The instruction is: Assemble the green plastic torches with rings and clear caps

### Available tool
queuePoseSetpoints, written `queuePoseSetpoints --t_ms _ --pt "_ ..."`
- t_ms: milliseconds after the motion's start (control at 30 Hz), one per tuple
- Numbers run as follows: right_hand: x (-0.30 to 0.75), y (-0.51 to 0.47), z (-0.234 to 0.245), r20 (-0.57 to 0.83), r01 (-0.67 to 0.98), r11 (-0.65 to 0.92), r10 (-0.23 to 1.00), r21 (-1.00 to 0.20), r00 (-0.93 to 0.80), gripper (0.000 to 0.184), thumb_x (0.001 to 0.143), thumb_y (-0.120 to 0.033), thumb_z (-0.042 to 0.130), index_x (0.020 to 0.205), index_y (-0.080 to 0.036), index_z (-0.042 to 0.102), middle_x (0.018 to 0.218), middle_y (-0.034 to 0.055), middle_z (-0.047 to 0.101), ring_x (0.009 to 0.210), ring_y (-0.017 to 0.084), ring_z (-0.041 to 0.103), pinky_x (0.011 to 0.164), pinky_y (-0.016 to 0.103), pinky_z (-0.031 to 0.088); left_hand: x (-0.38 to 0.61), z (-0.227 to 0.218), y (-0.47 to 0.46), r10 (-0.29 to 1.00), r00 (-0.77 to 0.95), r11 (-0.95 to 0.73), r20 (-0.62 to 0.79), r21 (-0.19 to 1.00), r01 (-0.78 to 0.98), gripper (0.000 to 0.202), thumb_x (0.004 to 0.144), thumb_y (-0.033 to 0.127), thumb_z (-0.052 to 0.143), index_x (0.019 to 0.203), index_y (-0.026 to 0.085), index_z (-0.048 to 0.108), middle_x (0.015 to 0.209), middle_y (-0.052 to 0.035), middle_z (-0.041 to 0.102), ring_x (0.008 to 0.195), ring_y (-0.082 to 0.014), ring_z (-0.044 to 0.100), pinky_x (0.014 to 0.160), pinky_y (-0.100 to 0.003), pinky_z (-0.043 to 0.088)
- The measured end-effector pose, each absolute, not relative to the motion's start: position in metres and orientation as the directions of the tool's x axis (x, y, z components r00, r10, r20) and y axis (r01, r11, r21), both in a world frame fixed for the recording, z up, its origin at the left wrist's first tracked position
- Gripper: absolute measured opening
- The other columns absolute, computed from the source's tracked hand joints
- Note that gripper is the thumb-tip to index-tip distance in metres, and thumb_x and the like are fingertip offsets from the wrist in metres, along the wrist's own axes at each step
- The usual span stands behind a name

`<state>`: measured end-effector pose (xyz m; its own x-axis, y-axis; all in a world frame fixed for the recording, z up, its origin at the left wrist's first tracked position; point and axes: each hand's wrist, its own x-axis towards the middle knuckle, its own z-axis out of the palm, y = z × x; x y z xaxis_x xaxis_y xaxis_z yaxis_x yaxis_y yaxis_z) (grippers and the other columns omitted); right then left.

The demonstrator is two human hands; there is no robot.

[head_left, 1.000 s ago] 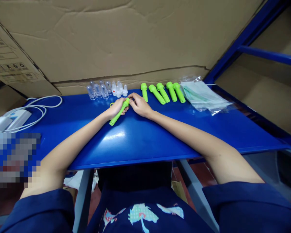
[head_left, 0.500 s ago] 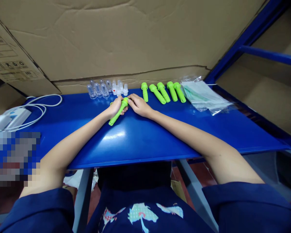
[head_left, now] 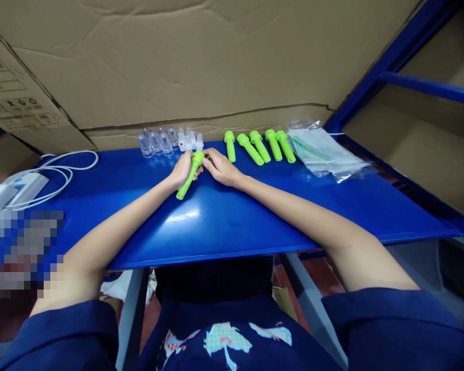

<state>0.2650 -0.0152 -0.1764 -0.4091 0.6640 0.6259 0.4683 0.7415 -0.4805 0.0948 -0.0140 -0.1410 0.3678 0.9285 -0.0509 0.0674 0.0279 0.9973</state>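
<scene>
My left hand (head_left: 182,171) is wrapped round a bright green plastic flashlight (head_left: 188,179) that slants over the blue table (head_left: 224,216), its tail pointing toward me. My right hand (head_left: 221,167) is closed in a pinch at the flashlight's head; whether it holds a small part there is hidden. Just behind my hands stands a cluster of several small clear and white caps (head_left: 170,140). A row of several more green flashlights (head_left: 260,147) lies to the right of them.
A clear plastic bag (head_left: 322,152) with greenish contents lies at the right end of the table. A white cable (head_left: 64,167) and a white device (head_left: 25,186) sit at the left. Cardboard (head_left: 201,62) walls the back. A blue rack frame (head_left: 402,67) rises on the right.
The green flashlight has swung slightly more upright in my left hand, its head nearer the caps. Both hands stay at its head.
</scene>
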Motion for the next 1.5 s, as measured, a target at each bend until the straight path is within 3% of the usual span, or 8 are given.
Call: queuePoseSetpoints --t_ms 100,233,467,667,833,1200,1333,1500 --pt "0.264 -0.017 -0.177 0.571 0.442 0.692 0.721 -0.570 -0.392 0.051 0.099 -0.063 0.048 0.125 -0.019 0.048 0.112 0.0119 0.066 0.084 0.021 0.064 0.084 0.038 0.053 0.098 -0.144 -0.017 0.976 0.185 -0.145 0.115 0.976 0.160 0.032 0.101 0.033 0.037 0.083 0.018 0.058 0.063 -0.0019 0.058 0.058 -0.0144 0.058 0.056 -0.023 0.047" --pt "0.262 -0.019 -0.177 0.476 0.319 0.608 0.781 -0.727 -0.404 0.060 0.095 -0.064 0.057 0.131 -0.021 0.038 0.091 0.0020 0.066 0.072 0.017 0.064 0.071 0.032 0.054 0.103 -0.150 -0.019 0.942 0.103 -0.333 0.318 0.920 0.207 0.015 0.097 0.029 0.054 0.100 0.016 0.062 0.105 -0.0070 0.071 0.107 -0.0191 0.067 0.098 -0.028 0.049" --pt "0.261 -0.012 -0.182 0.480 0.077 0.556 0.771 -0.827 -0.419 0.081 0.082 -0.052 0.075 0.141 -0.026 0.027 0.111 0.0068 0.068 0.083 0.017 0.070 0.073 0.031 0.059 0.097 -0.157 -0.016 0.901 0.253 -0.368 0.353 0.930 0.014 0.065 0.077 0.050 0.082 0.128 0.014 0.064 0.130 -0.0146 0.069 0.115 -0.0230 0.068 0.105 -0.036 0.051" --pt "0.261 -0.009 -0.186 0.457 0.062 0.521 0.794 -0.851 -0.400 0.071 0.079 -0.053 0.076 0.130 -0.027 0.034 0.103 0.0035 0.069 0.080 0.016 0.069 0.073 0.031 0.059 0.095 -0.153 -0.018 0.882 0.213 -0.446 0.421 0.891 0.085 0.056 0.079 0.043 0.080 0.124 0.012 0.066 0.135 -0.0165 0.066 0.112 -0.0222 0.070 0.099 -0.033 0.056" --pt "0.259 -0.012 -0.180 0.440 0.054 0.499 0.805 -0.865 -0.398 0.060 0.081 -0.040 0.074 0.124 -0.027 0.035 0.106 0.0038 0.070 0.079 0.015 0.069 0.072 0.029 0.059 0.097 -0.150 -0.021 0.882 0.192 -0.458 0.430 0.878 0.136 0.047 0.081 0.040 0.078 0.118 0.014 0.065 0.125 -0.0132 0.069 0.109 -0.0209 0.071 0.090 -0.028 0.058" --pt "0.262 -0.011 -0.179 0.416 0.091 0.489 0.814 -0.868 -0.406 0.025 0.096 -0.027 0.051 0.119 -0.024 0.040 0.090 -0.0014 0.061 0.071 0.014 0.063 0.075 0.031 0.057 0.100 -0.164 -0.013 0.834 0.192 -0.536 0.517 0.842 0.059 0.061 0.067 0.063 0.085 0.097 0.017 0.057 0.098 -0.0086 0.075 0.082 -0.0197 0.075 0.067 -0.028 0.062" --pt "0.261 -0.009 -0.182 0.372 0.064 0.438 0.825 -0.897 -0.426 0.039 0.092 -0.028 0.056 0.127 -0.025 0.039 0.099 0.0009 0.062 0.078 0.015 0.064 0.071 0.030 0.059 0.099 -0.168 -0.009 0.807 0.178 -0.582 0.563 0.809 0.080 0.060 0.069 0.064 0.084 0.093 0.018 0.054 0.103 -0.0102 0.074 0.084 -0.0205 0.076 0.068 -0.030 0.063" --pt "0.256 -0.013 -0.184 0.328 -0.064 0.344 0.801 -0.937 -0.501 0.086 0.078 -0.028 0.074 0.144 -0.027 0.018 0.126 0.0076 0.061 0.096 0.017 0.069 0.086 0.037 0.062 0.095 -0.171 -0.004 0.791 0.161 -0.612 0.591 0.774 0.163 0.058 0.073 0.064 0.082 0.096 0.018 0.056 0.110 -0.0113 0.072 0.089 -0.0198 0.075 0.073 -0.030 0.063"
